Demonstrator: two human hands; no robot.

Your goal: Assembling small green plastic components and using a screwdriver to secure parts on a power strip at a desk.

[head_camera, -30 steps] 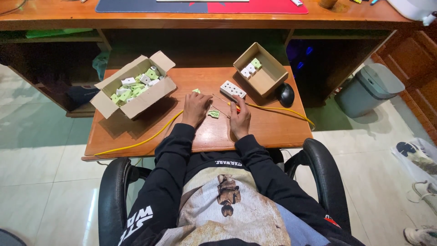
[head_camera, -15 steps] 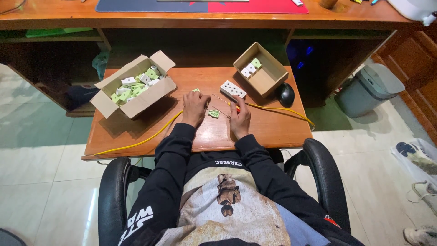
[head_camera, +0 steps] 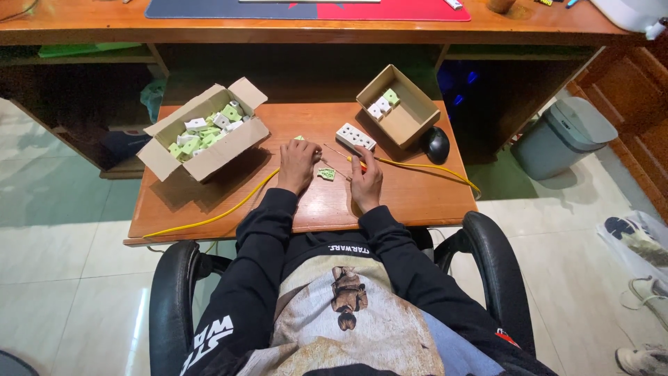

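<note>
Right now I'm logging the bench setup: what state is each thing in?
Large cardboard box: flaps open, holds many green and white parts.
Small cardboard box: open, few parts inside.
White socket plate: flat on table.
Grey bin: lid shut.
Left hand: on table.
Right hand: holds thin tool.

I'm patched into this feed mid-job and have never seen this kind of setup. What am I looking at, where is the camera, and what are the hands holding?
There is no machine here: a seated person works with two bare hands. The single view comes from a camera on their head, looking down over their lap at a low wooden table. The left hand rests beside a small green-and-white part. The right hand holds a thin tool with a red handle, probably a screwdriver; the detail is too small to be sure. Just beyond lies a white socket block. A large cardboard box at left holds many green-and-white parts; a smaller box at right holds a few. A yellow cable crosses the table, and a black mouse sits at right.
</note>
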